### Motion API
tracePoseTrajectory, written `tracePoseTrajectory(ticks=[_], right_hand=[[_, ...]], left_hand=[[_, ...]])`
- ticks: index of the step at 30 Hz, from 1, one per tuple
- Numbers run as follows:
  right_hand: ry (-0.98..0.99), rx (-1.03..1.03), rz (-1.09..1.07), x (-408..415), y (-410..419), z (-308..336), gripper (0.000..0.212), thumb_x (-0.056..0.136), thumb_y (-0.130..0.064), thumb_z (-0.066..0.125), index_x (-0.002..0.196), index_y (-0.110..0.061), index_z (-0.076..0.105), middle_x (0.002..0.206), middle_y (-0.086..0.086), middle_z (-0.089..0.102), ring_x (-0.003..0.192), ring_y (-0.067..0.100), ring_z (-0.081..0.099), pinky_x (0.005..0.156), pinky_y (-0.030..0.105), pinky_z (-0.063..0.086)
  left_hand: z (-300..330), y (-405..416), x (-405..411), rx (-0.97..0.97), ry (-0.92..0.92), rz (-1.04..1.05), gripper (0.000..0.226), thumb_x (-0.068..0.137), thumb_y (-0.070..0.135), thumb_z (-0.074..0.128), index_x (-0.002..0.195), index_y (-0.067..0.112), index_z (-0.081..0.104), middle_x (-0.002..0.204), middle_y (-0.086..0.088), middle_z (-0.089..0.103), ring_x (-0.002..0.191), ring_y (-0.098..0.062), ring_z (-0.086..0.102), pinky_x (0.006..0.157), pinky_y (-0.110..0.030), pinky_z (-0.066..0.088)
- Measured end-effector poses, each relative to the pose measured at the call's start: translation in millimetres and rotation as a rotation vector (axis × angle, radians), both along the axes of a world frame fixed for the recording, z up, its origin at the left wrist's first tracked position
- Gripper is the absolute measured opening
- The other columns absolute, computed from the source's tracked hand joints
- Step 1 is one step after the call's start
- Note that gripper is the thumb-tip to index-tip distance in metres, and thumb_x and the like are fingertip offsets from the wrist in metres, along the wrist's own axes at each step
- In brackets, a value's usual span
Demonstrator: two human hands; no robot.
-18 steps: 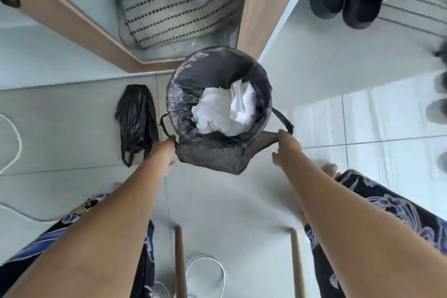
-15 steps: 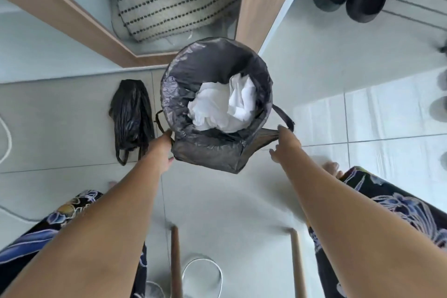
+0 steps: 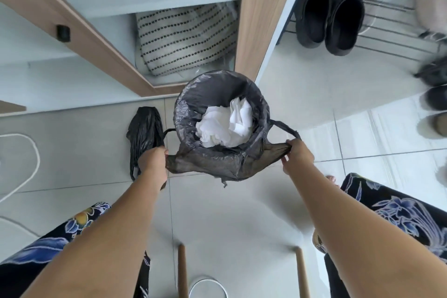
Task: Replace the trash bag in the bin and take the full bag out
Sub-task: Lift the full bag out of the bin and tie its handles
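1. Spare black bag [image 3: 144, 133] lay folded on the floor, just left of the bin, untouched.
2. My left hand [image 3: 152, 161] had its fingers [image 3: 165, 152] pinched shut on the full bag's [image 3: 212, 162] near-left edge.
3. Bin [image 3: 221, 94] stood by the cabinet, white paper [image 3: 225, 126] heaped inside the liner.
4. My right hand [image 3: 297, 157] was clamped on the stretched right edge; one handle loop [image 3: 285, 127] hung free.
5. Step judged: peeling the liner off the rim. Next calls for gathering both sides and lifting straight up.

Bare forearms; black garment [image 3: 396, 210] with blue floral print.
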State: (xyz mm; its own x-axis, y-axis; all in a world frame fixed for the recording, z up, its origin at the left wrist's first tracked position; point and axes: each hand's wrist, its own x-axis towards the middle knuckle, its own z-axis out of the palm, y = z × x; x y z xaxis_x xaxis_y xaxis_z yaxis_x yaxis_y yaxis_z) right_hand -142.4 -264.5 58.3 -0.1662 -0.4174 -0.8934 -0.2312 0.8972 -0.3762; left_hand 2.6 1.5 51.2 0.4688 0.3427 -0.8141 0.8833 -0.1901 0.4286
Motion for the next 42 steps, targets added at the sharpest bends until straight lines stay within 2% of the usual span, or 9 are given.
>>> tracePoseTrajectory(ticks=[3,7,12,18,23,27,32,37,42], right_hand=[[-0.136,-0.018,0.05,4.3,-2.5,30.0,0.016,0.08,-0.003,0.063,0.074,-0.017,0.06,0.077,-0.001,0.059,0.073,0.013,0.054,0.072,0.028,0.049],[-0.222,-0.108,0.149,10.5,-2.8,75.6,0.01,0.079,-0.006,0.057,0.071,-0.012,0.057,0.072,0.003,0.058,0.064,0.016,0.051,0.058,0.025,0.042],[-0.342,-0.217,0.247,24.4,0.5,124.4,0.004,0.084,-0.01,0.061,0.081,-0.012,0.059,0.071,0.003,0.06,0.057,0.013,0.052,0.055,0.022,0.042],[-0.433,-0.371,0.406,36.0,4.2,175.1,0.018,0.081,-0.008,0.059,0.067,-0.019,0.06,0.072,-0.004,0.063,0.074,0.016,0.056,0.078,0.026,0.048],[-0.444,-0.511,0.543,41.1,10.4,213.7,0.026,0.081,-0.01,0.056,0.057,-0.019,0.056,0.061,-0.003,0.05,0.064,0.016,0.046,0.064,0.024,0.04],[-0.527,-0.608,0.609,46.2,17.3,242.2,0.015,0.086,-0.011,0.051,0.073,-0.012,0.059,0.084,0.0,0.059,0.067,0.01,0.048,0.058,0.016,0.042],[-0.672,-0.604,0.619,57.3,24.6,275.8,0.018,0.076,-0.003,0.042,0.082,-0.004,0.059,0.11,0.019,0.069,0.08,0.02,0.058,0.074,0.024,0.05],[-0.753,-0.662,0.673,68.7,27.8,291.0,0.019,0.084,-0.006,0.048,0.068,-0.014,0.051,0.075,0.011,0.062,0.07,0.019,0.058,0.069,0.037,0.044],[-0.799,-0.857,0.871,69.5,29.3,292.3,0.021,0.087,-0.009,0.062,0.104,-0.02,0.067,0.073,-0.017,0.06,0.077,0.014,0.057,0.081,0.021,0.046]], left_hand=[[31.5,-2.3,7.7,0.094,-0.144,-0.129,0.017,0.083,-0.001,0.047,0.077,0.002,0.063,0.087,-0.012,0.066,0.08,-0.021,0.053,0.071,-0.028,0.041],[70.3,-9.8,14.3,0.076,-0.244,-0.186,0.024,0.081,0.006,0.049,0.06,0.0,0.058,0.082,-0.015,0.065,0.054,-0.022,0.045,0.057,-0.026,0.035],[115.4,-31.4,14.0,0.065,-0.347,-0.253,0.02,0.079,0.011,0.051,0.06,0.005,0.053,0.067,-0.011,0.057,0.056,-0.024,0.043,0.051,-0.024,0.03],[160.3,-43.4,6.1,0.254,-0.661,-0.49,0.018,0.092,0.02,0.051,0.079,0.008,0.047,0.078,-0.011,0.055,0.072,-0.027,0.049,0.064,-0.029,0.037],[183.2,-38.2,6.7,0.476,-0.979,-0.752,0.025,0.089,0.026,0.055,0.07,0.011,0.048,0.079,-0.013,0.055,0.074,-0.031,0.053,0.056,-0.031,0.039],[201.5,-39.1,5.8,0.552,-1.069,-0.775,0.03,0.093,0.033,0.051,0.092,0.007,0.066,0.101,-0.016,0.055,0.095,-0.035,0.056,0.069,-0.035,0.047],[227.7,-44.0,4.0,0.421,-1.144,-0.743,0.043,0.09,0.047,0.054,0.118,0.014,0.062,0.123,-0.01,0.052,0.113,-0.029,0.054,0.084,-0.033,0.048],[264.1,-53.9,6.1,0.046,-1.073,-0.799,0.059,0.094,0.05,0.045,0.146,0.023,0.036,0.15,-0.004,0.037,0.14,-0.02,0.032,0.11,-0.032,0.027],[284.6,-63.5,8.4,-0.384,-0.708,-0.627,0.093,0.084,0.073,-0.001,0.088,0.024,0.077,0.129,-0.013,0.062,0.128,-0.027,0.047,0.117,-0.044,0.019]])
